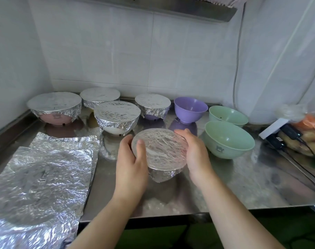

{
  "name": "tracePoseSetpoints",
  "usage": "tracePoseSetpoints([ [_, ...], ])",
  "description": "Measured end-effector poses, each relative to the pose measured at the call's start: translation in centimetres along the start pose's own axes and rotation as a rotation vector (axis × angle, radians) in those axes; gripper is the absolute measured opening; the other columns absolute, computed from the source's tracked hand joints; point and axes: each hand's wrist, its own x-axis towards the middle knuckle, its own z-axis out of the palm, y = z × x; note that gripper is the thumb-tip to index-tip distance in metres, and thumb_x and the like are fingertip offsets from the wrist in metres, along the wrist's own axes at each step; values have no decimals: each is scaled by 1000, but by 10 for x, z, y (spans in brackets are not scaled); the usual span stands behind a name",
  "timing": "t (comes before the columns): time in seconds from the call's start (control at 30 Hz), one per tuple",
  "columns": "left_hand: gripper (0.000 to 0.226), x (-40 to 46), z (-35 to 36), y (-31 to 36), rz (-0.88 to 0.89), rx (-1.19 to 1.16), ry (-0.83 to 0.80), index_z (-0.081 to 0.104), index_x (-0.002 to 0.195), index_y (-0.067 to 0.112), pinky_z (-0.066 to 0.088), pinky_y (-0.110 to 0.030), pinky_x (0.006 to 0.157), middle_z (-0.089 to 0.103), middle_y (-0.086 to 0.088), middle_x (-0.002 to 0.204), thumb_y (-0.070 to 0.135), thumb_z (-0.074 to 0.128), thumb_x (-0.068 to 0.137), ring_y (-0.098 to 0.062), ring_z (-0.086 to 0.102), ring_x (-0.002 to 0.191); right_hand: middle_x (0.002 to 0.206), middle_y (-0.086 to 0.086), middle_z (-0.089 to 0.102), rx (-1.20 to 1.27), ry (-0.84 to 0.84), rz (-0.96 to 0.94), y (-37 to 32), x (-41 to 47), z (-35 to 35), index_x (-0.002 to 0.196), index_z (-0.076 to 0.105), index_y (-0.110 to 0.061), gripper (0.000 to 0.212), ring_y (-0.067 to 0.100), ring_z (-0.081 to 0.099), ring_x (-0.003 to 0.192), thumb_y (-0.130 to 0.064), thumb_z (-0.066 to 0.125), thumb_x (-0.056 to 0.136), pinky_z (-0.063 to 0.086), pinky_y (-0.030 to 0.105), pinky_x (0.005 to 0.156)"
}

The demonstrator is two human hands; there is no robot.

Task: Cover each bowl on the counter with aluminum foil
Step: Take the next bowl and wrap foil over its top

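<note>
Between both palms, the left hand (133,157) and right hand (192,150) clasp the small foil-wrapped bowl (159,150) at its rim, mid-counter on the steel counter (243,186). It probably feels light; thin foil tears, so press gently at the edge.

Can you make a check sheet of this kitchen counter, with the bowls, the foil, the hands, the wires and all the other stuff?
Surface: steel counter, shiny, foil sheets stacked at left.
Job's things: four covered bowls at back; a fifth, the held bowl, foil-wrapped; purple bowl and two green bowls uncovered.
Clutter: bag of vegetables at right edge.
Grips: left hand and right hand press the held bowl's sides.
Cables: black cables from a white power strip.
Surroundings: white tiled wall.
</note>
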Motion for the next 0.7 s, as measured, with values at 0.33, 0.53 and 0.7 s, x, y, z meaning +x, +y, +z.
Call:
tracePoseSetpoints([
  [0.33, 42, 7, -7, 9, -85, -103, 101, 53, 144, 26, 41, -33, 109, 60, 13, 135, 39, 51, 104, -7, 53, 127, 99, 6, 74, -98, 130, -92, -8, 3, -3, 97, 73, -10, 34, 28, 68, 104, -39, 55, 95, 50, 44, 100],
  [0.53, 48, 2, 11, 15, -162, -236, 97, 47, 151, 32, 33, -40, 121, 53, 12, 149, 39, 51, 103, -11, 45, 140, 120, 13, 78, 277, -3, 174, -11, -1, 12, 123, 74, -5, 39, 29, 73, 116, -32, 53, 106, 54, 45, 107],
  [0.7, 40, 3, 20, 15, -170, -358, 193, 56, 144, 28, 35, 3, 77, 60, 25, 115, 29, 43, 106, 27, 51, 99, 117, 18, 77, 412, 73, 202, -4, -8, 15, 125, 72, 0, 43, 34, 74, 110, -32, 49, 107, 57, 43, 95],
])
